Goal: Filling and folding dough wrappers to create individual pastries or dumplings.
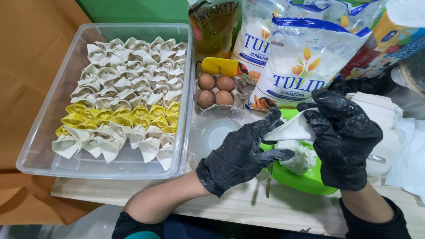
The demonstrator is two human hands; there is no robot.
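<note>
Both my hands wear black gloves dusted with flour. My left hand and my right hand together hold a white dumpling wrapper, folded between the fingertips, above a green bowl. A lump of pale filling lies in that bowl, under the wrapper. A small glass bowl stands just left of my left hand.
A clear plastic tub on the left holds several folded white and yellow dumplings. Behind are eggs in a carton, flour bags, an oil pouch, and a stack of wrappers at right.
</note>
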